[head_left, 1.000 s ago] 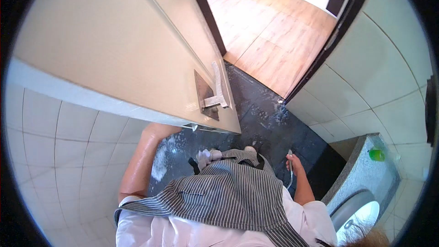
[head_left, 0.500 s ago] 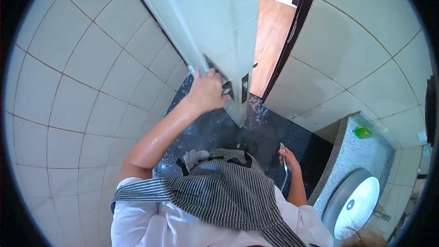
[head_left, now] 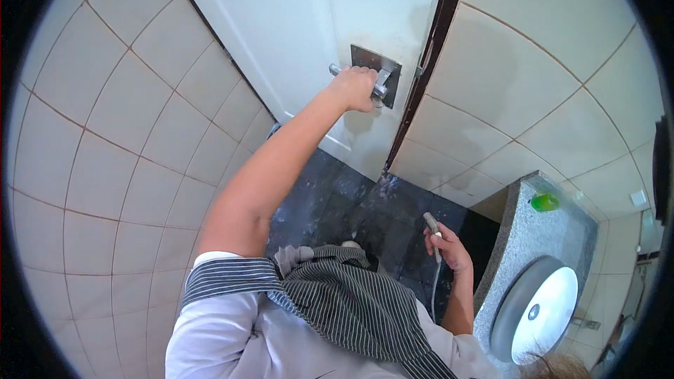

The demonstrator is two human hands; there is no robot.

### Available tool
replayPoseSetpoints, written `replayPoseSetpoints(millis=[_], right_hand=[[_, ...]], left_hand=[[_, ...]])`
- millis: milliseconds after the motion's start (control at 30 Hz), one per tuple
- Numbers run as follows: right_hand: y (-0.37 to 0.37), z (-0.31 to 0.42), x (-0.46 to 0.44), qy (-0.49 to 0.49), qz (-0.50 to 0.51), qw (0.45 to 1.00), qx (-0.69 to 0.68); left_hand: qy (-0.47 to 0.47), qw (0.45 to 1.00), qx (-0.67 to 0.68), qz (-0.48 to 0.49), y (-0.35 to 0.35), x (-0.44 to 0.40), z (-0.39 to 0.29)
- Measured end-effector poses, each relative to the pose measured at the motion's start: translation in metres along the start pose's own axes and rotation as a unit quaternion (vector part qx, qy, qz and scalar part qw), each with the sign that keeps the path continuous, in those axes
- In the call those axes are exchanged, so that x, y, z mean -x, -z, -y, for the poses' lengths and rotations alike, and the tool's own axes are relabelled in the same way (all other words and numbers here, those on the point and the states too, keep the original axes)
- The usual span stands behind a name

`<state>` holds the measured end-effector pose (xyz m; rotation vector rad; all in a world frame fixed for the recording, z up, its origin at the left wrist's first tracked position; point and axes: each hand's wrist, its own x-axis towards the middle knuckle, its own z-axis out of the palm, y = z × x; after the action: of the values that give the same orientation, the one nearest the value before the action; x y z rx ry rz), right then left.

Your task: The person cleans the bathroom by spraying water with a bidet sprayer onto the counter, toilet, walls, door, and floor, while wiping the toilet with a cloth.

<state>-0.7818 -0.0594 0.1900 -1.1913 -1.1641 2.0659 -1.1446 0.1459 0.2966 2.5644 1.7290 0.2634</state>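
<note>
My left hand (head_left: 354, 88) is wrapped round the metal lever handle (head_left: 381, 85) of the white door (head_left: 288, 21), its fingers partly hidden behind the back of the hand. The door now stands against or very near its dark frame (head_left: 435, 49). Low on the right, my right hand (head_left: 451, 247) grips a small handheld sprayer (head_left: 430, 222), head pointing up and away. From it a thin hose (head_left: 434, 288) hangs down beside the striped apron (head_left: 337, 295).
On the right is a speckled stone counter (head_left: 516, 238) with a round basin (head_left: 537, 312) and a green object (head_left: 544, 202). Tiled walls (head_left: 119, 147) close in on both sides. The dark floor (head_left: 330, 189) has whitish patches and looks wet.
The door has swung right into its frame, hiding the wooden floor beyond. My left hand has moved up and right, from the door's edge area to the lever. The sprayer stays in my right hand.
</note>
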Motion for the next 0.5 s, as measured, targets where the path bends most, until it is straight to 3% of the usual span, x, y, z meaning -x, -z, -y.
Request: replayPoseSetpoints(millis=[200, 267, 300, 367, 500], right_hand=[[-0.043, 0.039, 0.036, 0.065, 0.039, 0.997, 0.026], [-0.062, 0.049, 0.058, 0.155, 0.045, 0.987, -0.008], [-0.07, 0.055, 0.069, 0.191, 0.028, 0.981, -0.006], [-0.08, 0.061, 0.087, 0.231, 0.002, 0.973, 0.003], [-0.106, 0.063, 0.127, 0.31, -0.021, 0.95, 0.013]], left_hand=[[0.056, 0.994, -0.089, 0.003, -0.002, -0.004, -0.006], [0.133, 0.973, -0.057, -0.181, -0.012, 0.018, -0.001], [0.124, 0.973, -0.057, -0.188, -0.013, 0.028, -0.002], [0.2, 0.971, 0.003, -0.129, -0.01, 0.056, -0.006], [0.194, 0.978, 0.036, -0.067, -0.018, 0.138, 0.011]])
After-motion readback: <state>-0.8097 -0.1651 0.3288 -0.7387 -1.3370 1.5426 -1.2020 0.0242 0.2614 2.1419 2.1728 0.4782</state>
